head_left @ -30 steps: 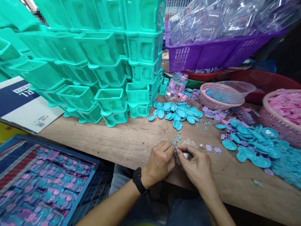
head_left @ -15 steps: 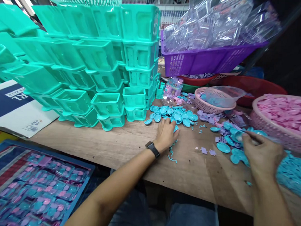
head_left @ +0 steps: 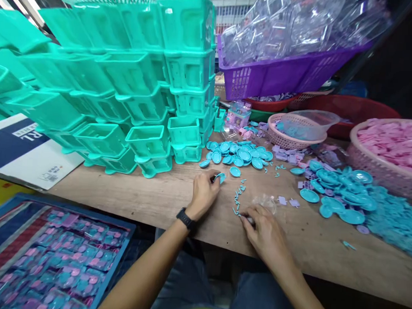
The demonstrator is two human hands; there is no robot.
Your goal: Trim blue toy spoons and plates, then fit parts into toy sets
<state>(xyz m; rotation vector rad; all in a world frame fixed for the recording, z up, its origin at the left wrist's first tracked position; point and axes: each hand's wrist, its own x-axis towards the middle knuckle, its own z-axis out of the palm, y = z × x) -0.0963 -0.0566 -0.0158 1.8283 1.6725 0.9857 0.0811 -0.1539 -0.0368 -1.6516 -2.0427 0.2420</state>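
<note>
Head view down onto a wooden table point(head_left: 150, 195). At far left, a white and navy card point(head_left: 23, 150) printed "RL" upside down, with smaller print beneath too small to read; cut off by the frame edge. Left hand point(head_left: 204, 192), black watch at the wrist, fingers pinched on a small blue plate point(head_left: 220, 176), just short of the pile of blue plates point(head_left: 239, 155). Right hand point(head_left: 262, 228) resting near the table edge, fingertips closed at a string of tiny blue pieces point(head_left: 238, 200) and touching a clear plastic bag point(head_left: 265, 201); what lies under the fingers hidden. Behind, stacked teal tubs point(head_left: 127, 79). At right, purple basket point(head_left: 290, 72) of clear blister shells, contents hard to separate. Lower left, blue crate point(head_left: 54, 253) of packed sets, partly out of frame.
</note>
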